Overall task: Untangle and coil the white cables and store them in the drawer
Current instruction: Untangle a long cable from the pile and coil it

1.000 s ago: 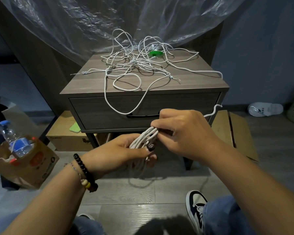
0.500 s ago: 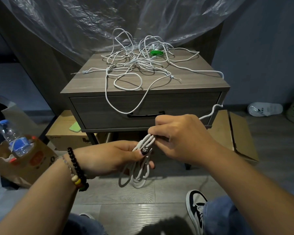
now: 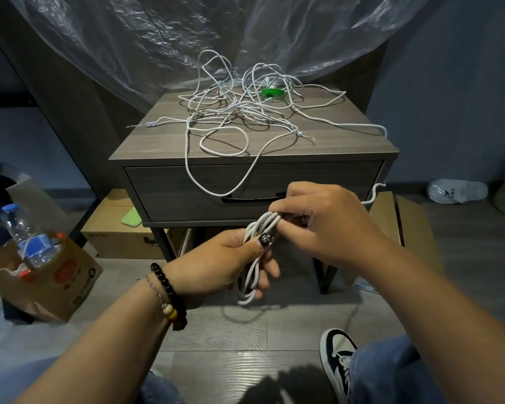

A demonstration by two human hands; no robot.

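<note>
In the head view, a partly wound coil of white cable (image 3: 255, 258) is held in front of the closed drawer (image 3: 254, 188). It is gripped by the left hand (image 3: 222, 266), whose fingers are curled round the loops with the thumb pressed on top. The upper end of the coil is pinched by the fingers of the right hand (image 3: 318, 220), and a free length (image 3: 373, 193) is seen trailing off to the right. Most of the white cables (image 3: 245, 112) are left as a tangle on the table (image 3: 146, 147), around a green reel (image 3: 271, 92). The task is judged barely begun: one coil unfinished, nothing stored.
</note>
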